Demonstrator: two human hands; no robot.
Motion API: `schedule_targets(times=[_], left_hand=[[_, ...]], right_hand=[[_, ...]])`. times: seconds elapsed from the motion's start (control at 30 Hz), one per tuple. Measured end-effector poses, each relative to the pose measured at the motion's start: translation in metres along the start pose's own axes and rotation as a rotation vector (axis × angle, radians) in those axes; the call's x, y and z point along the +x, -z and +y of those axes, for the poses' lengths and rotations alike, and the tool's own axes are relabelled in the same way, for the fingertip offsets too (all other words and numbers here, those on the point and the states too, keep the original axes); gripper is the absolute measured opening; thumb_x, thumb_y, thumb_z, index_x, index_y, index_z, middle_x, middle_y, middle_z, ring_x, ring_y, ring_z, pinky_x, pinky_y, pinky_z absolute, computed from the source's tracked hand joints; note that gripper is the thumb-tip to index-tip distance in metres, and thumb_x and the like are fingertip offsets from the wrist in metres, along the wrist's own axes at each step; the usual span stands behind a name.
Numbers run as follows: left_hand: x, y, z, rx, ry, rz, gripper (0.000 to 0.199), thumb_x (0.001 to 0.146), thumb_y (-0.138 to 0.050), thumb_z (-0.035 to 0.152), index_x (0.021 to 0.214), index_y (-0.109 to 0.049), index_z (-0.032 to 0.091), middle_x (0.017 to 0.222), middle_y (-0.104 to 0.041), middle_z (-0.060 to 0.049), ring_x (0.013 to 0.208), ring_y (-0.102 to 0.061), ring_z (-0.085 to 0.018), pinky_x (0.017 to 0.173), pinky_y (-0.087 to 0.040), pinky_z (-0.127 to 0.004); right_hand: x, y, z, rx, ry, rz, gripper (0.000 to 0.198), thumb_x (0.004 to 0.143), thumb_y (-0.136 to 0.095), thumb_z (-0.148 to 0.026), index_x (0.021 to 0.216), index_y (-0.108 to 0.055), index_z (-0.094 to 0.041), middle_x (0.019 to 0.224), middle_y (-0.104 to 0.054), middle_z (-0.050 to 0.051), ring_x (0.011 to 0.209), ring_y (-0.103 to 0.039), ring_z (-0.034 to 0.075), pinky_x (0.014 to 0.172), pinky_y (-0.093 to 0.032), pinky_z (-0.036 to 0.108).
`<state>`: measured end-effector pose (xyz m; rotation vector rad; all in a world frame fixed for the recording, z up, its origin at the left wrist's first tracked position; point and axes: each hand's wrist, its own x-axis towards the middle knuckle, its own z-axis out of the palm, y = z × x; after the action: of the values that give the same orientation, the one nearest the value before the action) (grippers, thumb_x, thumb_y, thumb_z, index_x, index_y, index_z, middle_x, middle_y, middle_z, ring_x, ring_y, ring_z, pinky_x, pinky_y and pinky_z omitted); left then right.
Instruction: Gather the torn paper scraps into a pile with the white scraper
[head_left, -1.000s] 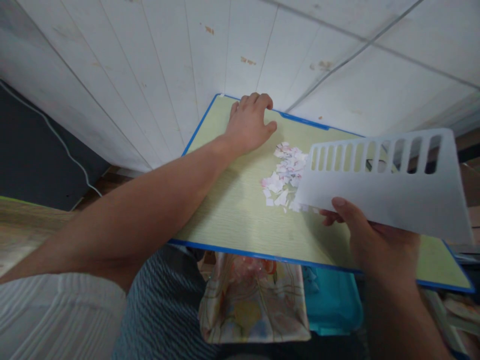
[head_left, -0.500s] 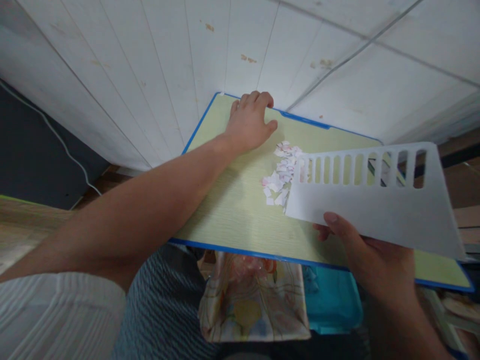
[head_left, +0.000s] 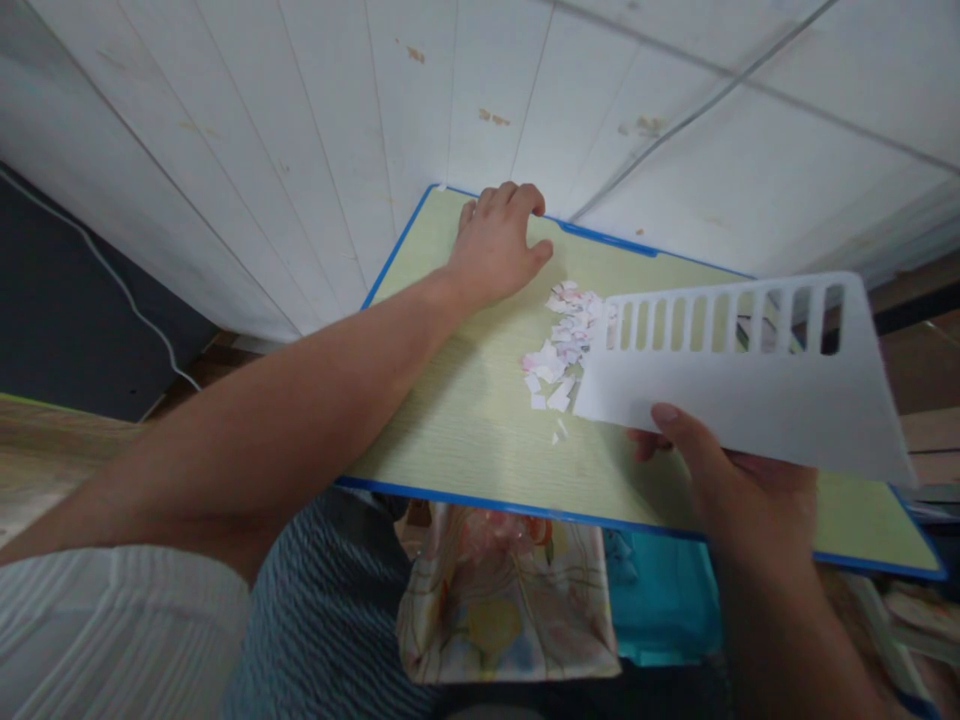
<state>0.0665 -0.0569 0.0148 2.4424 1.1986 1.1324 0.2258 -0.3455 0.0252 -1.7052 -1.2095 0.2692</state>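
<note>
My right hand [head_left: 739, 475] grips the lower edge of a white plastic sheet with a row of long slots [head_left: 690, 385], thumb on top and fingers beneath. The sheet slants over the right part of a pale yellow-green board with a blue rim [head_left: 472, 400]. Its left end meets a heap of torn paper scraps [head_left: 568, 335]. A small scrap [head_left: 559, 432] lies apart, nearer the front. At the board's far edge, my left hand [head_left: 499, 235] curls its fingers over the rim, its thumb held out above the surface.
A white plank wall [head_left: 420, 110] rises behind the board, with a grey cable [head_left: 675, 135] running up it. Below the front edge hang a patterned cloth bag [head_left: 510, 620] and a turquoise plastic container [head_left: 667, 600]. A dark panel [head_left: 82, 300] stands at left.
The white slotted sheet and my right hand have shifted slightly up and away from me, and the sheet's tilt has changed. A small scrap now shows below the heap. My left hand stays put.
</note>
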Motion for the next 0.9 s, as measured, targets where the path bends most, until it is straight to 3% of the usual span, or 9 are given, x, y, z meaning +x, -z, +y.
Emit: schedule_targets(times=[0.23,0.4,0.67,0.9], left_hand=[[0.000,0.000,-0.001,-0.007,0.002,-0.023,0.035,0.095,-0.071,0.025,0.129,-0.065,0.034,0.144,-0.066,-0.011,0.143,-0.057,-0.039,0.127,-0.040,-0.060],[0.000,0.001,0.000,-0.016,0.009,-0.025,0.036,0.095,-0.072,0.025,0.129,-0.065,0.035,0.146,-0.065,-0.010,0.145,-0.055,-0.039,0.129,-0.039,-0.060],[0.000,-0.001,-0.001,-0.010,-0.001,0.002,0.037,0.093,-0.073,0.027,0.128,-0.066,0.037,0.142,-0.068,-0.008,0.141,-0.058,-0.039,0.128,-0.042,-0.061],[0.001,-0.001,-0.001,-0.035,-0.003,0.003,0.037,0.091,-0.074,0.026,0.126,-0.067,0.036,0.142,-0.069,-0.009,0.139,-0.057,-0.039,0.127,-0.042,-0.062]], right_hand=[[0.011,-0.007,0.005,-0.084,0.002,-0.011,0.040,0.096,-0.078,-0.044,0.059,-0.072,-0.029,0.073,-0.081,0.002,0.076,-0.079,0.025,0.090,-0.064,0.040],[-0.003,-0.002,-0.007,-0.039,0.019,-0.045,0.031,0.093,-0.080,-0.035,0.064,-0.073,-0.028,0.069,-0.078,0.000,0.069,-0.077,0.022,0.078,-0.064,0.034],[0.005,-0.004,-0.008,-0.014,-0.058,-0.022,0.030,0.090,-0.083,-0.040,0.065,-0.073,-0.028,0.068,-0.078,0.001,0.067,-0.076,0.023,0.078,-0.066,0.037],[-0.019,0.000,-0.015,0.009,-0.040,-0.066,0.030,0.093,-0.083,-0.040,0.067,-0.071,-0.029,0.069,-0.077,0.001,0.068,-0.075,0.025,0.075,-0.065,0.039]])
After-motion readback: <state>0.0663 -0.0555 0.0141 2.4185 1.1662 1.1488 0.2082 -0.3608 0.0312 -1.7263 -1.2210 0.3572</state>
